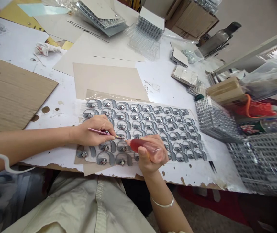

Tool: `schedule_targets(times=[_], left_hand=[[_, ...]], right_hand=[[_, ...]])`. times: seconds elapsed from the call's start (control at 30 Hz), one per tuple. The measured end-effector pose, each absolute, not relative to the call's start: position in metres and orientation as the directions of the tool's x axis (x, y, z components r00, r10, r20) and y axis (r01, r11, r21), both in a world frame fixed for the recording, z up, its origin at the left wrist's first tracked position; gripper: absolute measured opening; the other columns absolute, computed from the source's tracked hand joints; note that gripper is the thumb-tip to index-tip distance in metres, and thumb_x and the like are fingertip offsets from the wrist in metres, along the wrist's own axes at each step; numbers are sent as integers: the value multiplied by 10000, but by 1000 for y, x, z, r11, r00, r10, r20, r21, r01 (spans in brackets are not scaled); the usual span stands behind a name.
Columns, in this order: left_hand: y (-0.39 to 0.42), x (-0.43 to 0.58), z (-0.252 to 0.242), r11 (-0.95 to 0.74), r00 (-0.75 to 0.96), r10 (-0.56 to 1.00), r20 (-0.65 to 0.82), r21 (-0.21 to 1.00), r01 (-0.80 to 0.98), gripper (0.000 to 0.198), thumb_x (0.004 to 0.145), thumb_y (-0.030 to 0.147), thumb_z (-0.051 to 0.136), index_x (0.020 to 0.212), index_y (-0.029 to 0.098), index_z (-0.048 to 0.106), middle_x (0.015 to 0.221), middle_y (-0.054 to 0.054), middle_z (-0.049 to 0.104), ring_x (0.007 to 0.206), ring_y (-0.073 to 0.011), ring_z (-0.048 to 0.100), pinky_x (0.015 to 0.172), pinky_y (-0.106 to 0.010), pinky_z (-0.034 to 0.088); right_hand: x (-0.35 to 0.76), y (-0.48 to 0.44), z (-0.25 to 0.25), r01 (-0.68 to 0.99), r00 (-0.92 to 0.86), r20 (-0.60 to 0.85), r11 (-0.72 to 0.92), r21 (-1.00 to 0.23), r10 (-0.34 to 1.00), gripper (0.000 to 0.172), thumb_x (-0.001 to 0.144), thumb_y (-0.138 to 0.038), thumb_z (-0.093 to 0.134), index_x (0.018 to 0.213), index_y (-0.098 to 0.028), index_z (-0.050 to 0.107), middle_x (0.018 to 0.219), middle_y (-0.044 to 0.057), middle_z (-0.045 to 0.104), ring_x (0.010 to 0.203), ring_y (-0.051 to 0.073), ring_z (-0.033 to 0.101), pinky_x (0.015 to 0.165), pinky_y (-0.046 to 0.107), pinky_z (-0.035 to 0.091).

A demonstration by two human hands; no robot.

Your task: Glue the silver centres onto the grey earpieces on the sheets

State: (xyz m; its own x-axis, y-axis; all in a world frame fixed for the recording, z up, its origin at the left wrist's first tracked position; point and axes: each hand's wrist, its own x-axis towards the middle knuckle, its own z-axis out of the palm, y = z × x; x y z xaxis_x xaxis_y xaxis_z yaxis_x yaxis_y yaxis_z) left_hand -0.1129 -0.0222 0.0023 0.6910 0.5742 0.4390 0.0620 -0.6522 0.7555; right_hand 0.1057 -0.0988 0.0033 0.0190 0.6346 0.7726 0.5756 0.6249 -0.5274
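Rows of grey hook-shaped pieces (138, 125), each with a round shiny centre, lie on a sheet over the table. My left hand (94, 130) is closed on a thin pink stick (98, 131). The stick's tip reaches one piece (122, 134) near the middle of the rows. In my right hand (153, 158) is a squeeze bottle (145, 149) of red liquid, tilted with its narrow nozzle pointing left, close to the stick's tip. I cannot tell whether the nozzle touches the piece. My right hand hides some pieces beneath it.
A cardboard sheet (14, 92) lies at left, and beige card (106, 79) lies behind the rows. Stacked clear trays (216, 119) crowd the right side, with a cardboard box (226, 90) behind them. A grey bottle (219, 40) stands at the back right. The table's front edge (184, 183) is chipped.
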Motion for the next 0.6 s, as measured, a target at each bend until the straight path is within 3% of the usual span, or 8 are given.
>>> schedule_targets(times=[0.47,0.6], left_hand=[[-22,-112,3,-656,695,571,438,752,64,57,822,178,647,767,171,661,718,5,696,637,-107,604,777,-291,427],[-22,-113,1,-659,690,576,438,748,76,48,814,173,655,768,171,663,712,3,694,634,-109,604,760,-291,433]], right_hand=[[104,-98,1,550,28,772,635,-543,635,167,810,-290,659,891,-157,599,741,38,620,650,165,557,568,335,461],[106,-95,2,503,129,774,631,-590,620,161,829,-329,629,800,-171,613,668,22,621,591,155,535,548,334,441]])
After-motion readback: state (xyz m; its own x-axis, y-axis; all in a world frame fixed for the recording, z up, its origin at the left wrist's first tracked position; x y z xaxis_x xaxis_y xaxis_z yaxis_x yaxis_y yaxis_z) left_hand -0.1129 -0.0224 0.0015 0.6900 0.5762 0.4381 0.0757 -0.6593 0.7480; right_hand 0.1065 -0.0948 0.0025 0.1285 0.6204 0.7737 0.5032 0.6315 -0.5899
